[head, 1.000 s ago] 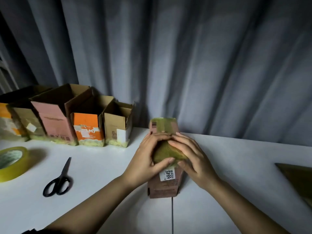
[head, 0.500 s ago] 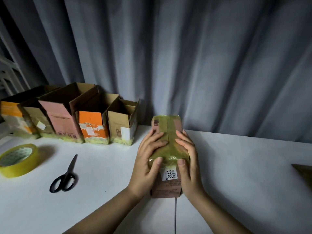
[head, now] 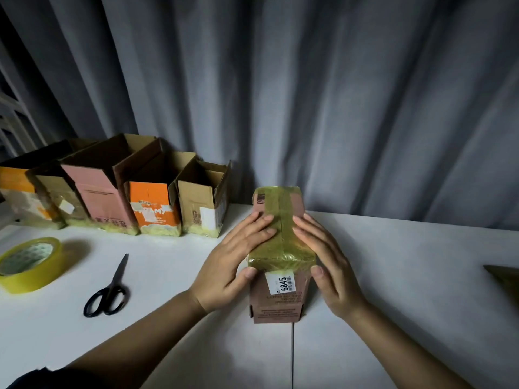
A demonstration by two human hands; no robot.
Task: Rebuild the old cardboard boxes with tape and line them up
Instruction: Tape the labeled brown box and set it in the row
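A small brown cardboard box (head: 278, 301) stands upside down in the middle of the white table (head: 407, 276), its taped bottom up, a white "6845" label on the near face. Yellowish tape (head: 280, 228) runs along the top seam and over the near edge. My left hand (head: 236, 262) lies flat on the box's left side, thumb on the near face. My right hand (head: 325, 259) presses the right side the same way. Several rebuilt boxes (head: 157, 200) stand open-topped in a row at the back left.
A roll of yellow tape (head: 28, 262) lies at the left edge of the table. Black scissors (head: 109, 293) lie shut between the roll and my left arm. A dark flat cardboard piece (head: 505, 276) shows at the right edge. Grey curtains hang behind.
Both hands have slid apart from the near end of the tape to the box's two sides, fingers spread flat. The view has shifted slightly, and the box stays in place.
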